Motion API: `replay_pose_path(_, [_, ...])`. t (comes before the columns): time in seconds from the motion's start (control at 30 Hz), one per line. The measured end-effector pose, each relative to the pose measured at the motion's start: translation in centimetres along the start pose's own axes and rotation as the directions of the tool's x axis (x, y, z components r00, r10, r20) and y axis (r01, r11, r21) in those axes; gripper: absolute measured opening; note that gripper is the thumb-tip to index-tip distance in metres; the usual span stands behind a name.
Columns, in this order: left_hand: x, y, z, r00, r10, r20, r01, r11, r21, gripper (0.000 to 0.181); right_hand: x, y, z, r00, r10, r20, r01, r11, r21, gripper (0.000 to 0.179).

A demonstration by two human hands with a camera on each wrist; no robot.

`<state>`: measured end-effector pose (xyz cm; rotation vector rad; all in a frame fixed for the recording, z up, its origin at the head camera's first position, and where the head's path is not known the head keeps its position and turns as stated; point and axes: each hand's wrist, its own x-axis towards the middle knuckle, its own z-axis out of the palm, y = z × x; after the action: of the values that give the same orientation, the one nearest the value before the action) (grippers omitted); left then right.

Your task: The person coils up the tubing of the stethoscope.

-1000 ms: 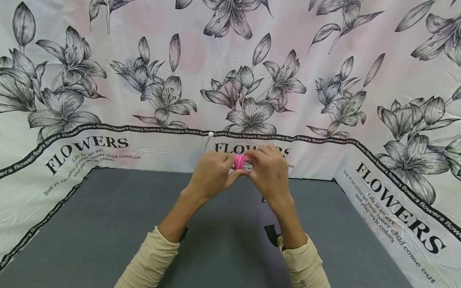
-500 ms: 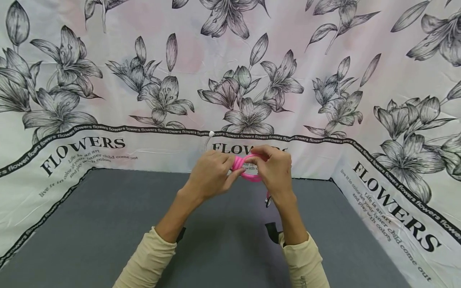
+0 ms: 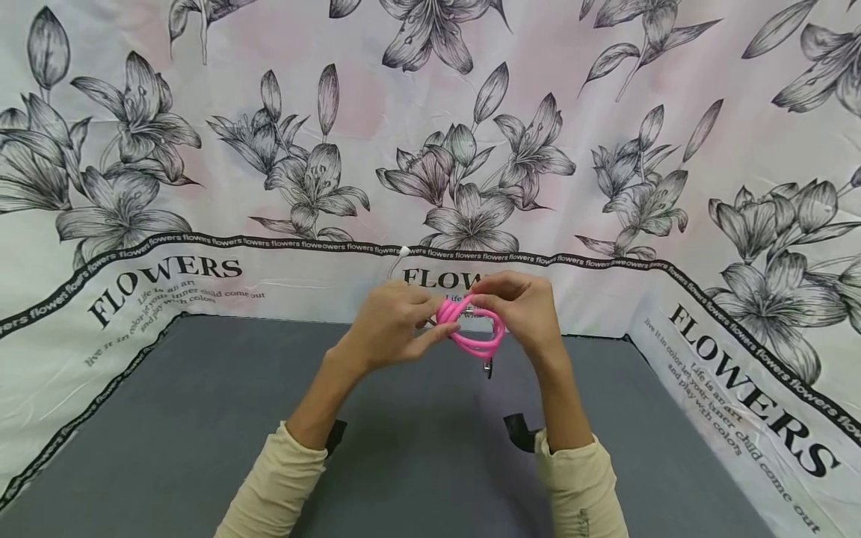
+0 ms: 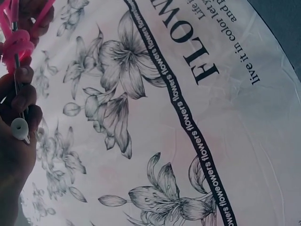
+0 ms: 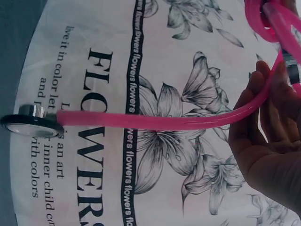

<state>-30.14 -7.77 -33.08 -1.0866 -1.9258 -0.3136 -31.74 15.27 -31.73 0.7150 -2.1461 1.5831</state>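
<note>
Both hands hold a pink stethoscope (image 3: 479, 347) in the air above the grey table. My left hand (image 3: 383, 325) grips its thin metal ear tubes; a white eartip (image 4: 19, 128) shows beside the fingers in the left wrist view. Pink tubing (image 4: 19, 44) is wound around the metal tubes just past those fingertips. My right hand (image 3: 528, 310) pinches the looped tubing between thumb and fingers. From the loop hangs the round chest piece (image 5: 32, 126), black-rimmed and silver, at the end of a straight run of tube in the right wrist view. Part of the winding is hidden by the fingers.
A grey table (image 3: 222, 418) spreads beneath the forearms. Behind and at both sides stands a white cloth (image 3: 303, 288) printed with lilies and lettering. Dark straps (image 3: 521, 432) show by the cream sleeves.
My right hand has moved slightly right, away from the left hand. The pink loop between them has widened, and the chest piece now hangs in sight below it. The left hand keeps its grip.
</note>
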Motion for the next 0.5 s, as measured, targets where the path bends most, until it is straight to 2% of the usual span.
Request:
replay_pose_path(0.23, [-0.17,-0.17,-0.16,0.997,-0.050,-0.057,0.040,0.987,-0.155,0.024,0.14,0.31,0.16,0.995,0.101,0.019,-0.102,0.991,0.084,0.025])
replay_pose_path(0.33, [-0.11,-0.18,-0.27,0.995,-0.060,-0.082,0.045,0.984,-0.174,0.023,0.10,0.12,0.24,0.991,0.132,0.025,-0.133,0.988,0.079,0.024])
replay_pose_path(0.5, [-0.11,-0.22,-0.40,0.988,-0.085,-0.129,0.065,0.986,-0.153,0.022,0.15,0.14,0.52,0.980,0.170,0.103,-0.178,0.981,0.073,0.022])
